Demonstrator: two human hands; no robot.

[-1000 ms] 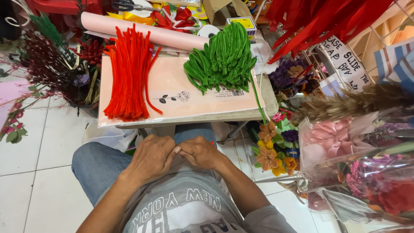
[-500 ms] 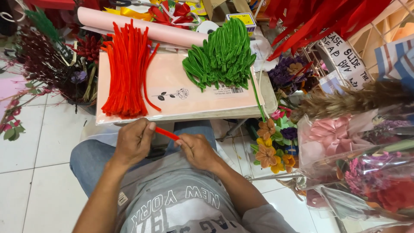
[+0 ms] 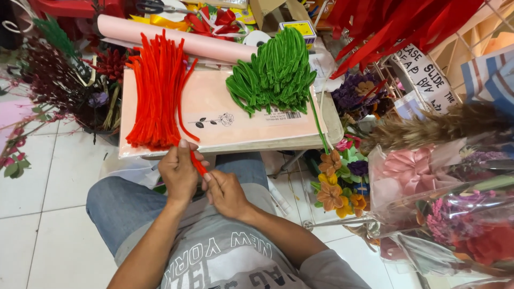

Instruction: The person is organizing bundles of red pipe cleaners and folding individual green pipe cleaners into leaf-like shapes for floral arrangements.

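Observation:
My left hand (image 3: 179,174) and my right hand (image 3: 226,191) meet over my lap, just below the front edge of a small table (image 3: 333,120). Both pinch one red pipe cleaner (image 3: 197,164), which runs between them up towards the table edge. On a pale pink sheet (image 3: 241,120) that covers the tabletop lies a pile of red pipe cleaners (image 3: 159,91) at the left, right above my left hand. A pile of green pipe cleaners (image 3: 274,72) lies at the right, and one green piece (image 3: 319,126) hangs off the edge.
A pink paper roll (image 3: 176,40) lies behind the piles. Dark dried flowers (image 3: 59,88) stand at the left on the white tile floor (image 3: 43,198). Orange artificial flowers (image 3: 332,184), wrapped bouquets (image 3: 450,214) and a feathery dried stem (image 3: 433,128) crowd the right. Red ribbons (image 3: 385,27) hang above.
My hands were clasped together low at my lap. They have moved up to the table edge and now hold a red pipe cleaner, drawn closer to the red pile.

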